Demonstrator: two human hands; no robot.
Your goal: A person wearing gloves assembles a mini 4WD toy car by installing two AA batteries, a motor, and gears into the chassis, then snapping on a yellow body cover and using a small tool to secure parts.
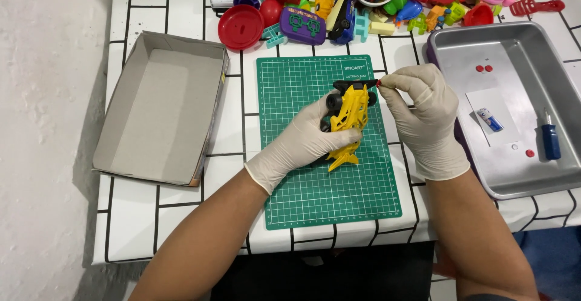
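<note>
Under both gloved hands a green cutting mat (315,186) is lying. The left hand (296,143) is wrapping closed around a yellow toy car (351,116), holding it above the mat. The right hand (423,116) is pinching a small red piece (379,82) at the car's top end.

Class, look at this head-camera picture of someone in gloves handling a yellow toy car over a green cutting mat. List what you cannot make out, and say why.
- Head view: the small red piece at the right hand fingertips is too small to identify.
- The yellow toy car is partly covered by the left hand.
- The toy pile is cut off by the top edge.
- The metal tray runs off the right edge.
- The small blue-and-white item in the tray is too small to identify.
</note>
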